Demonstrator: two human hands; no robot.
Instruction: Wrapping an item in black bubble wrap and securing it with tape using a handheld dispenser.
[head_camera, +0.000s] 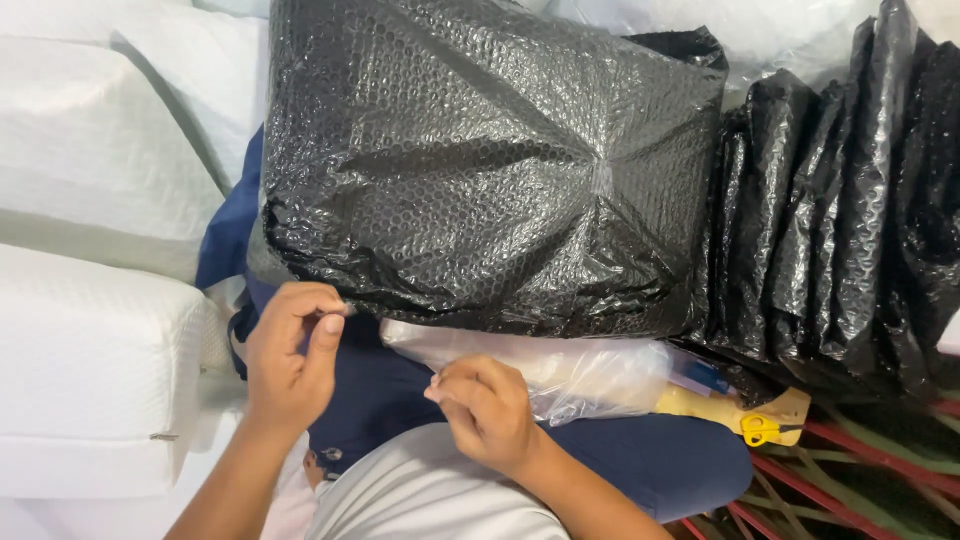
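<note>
Head view shows the left hand (290, 355) pinching the black bubble-wrapped parcel (490, 165) edge and the right hand (485, 410) pinching clear plastic (560, 375); either thin film could tear or slip.

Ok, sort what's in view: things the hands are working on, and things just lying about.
In hand:
- left hand pinching the edge of the large black bubble-wrap parcel
- right hand at the clear plastic bag

Lying about:
- row of folded black bubble-wrap bags
- yellow tape dispenser
- white foam blocks
</note>
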